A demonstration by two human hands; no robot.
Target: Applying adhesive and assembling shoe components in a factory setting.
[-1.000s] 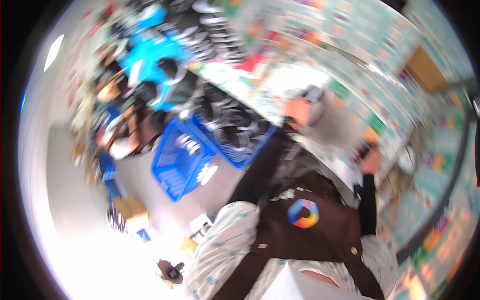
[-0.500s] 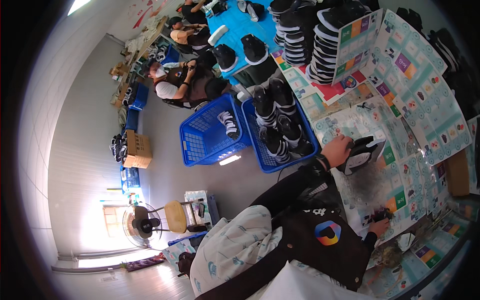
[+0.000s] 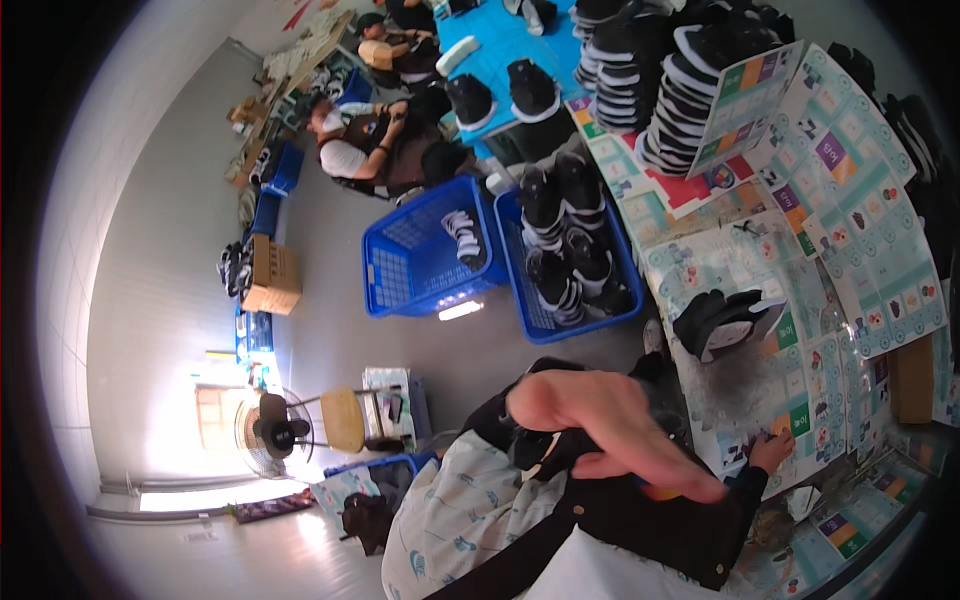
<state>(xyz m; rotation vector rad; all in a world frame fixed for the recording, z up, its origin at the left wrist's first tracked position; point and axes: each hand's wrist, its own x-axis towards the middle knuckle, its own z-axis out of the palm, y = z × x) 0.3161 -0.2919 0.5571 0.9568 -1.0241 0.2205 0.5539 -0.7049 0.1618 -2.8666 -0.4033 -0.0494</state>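
Observation:
My left hand is raised close to the camera, in front of my dark apron. A finger stretches toward the lower right with the thumb apart from it, and nothing shows in the hand. On the paper-covered table, a black and white shoe upper lies on its side, touched by neither hand. Nearer to me, my right hand rests low over the table with bent fingers. Something small and dark is at its fingertips, too small to make out.
Tall stacks of black and white shoe uppers stand on the table's far side. A blue basket holding several shoes is beside the table, next to another blue basket. Printed sheets stand upright. A fan and seated people are at left.
My left hand has let go of the shoe upper and come back toward the camera. The upper stays on the table. My right hand remains low over the table, and the view has shifted slightly.

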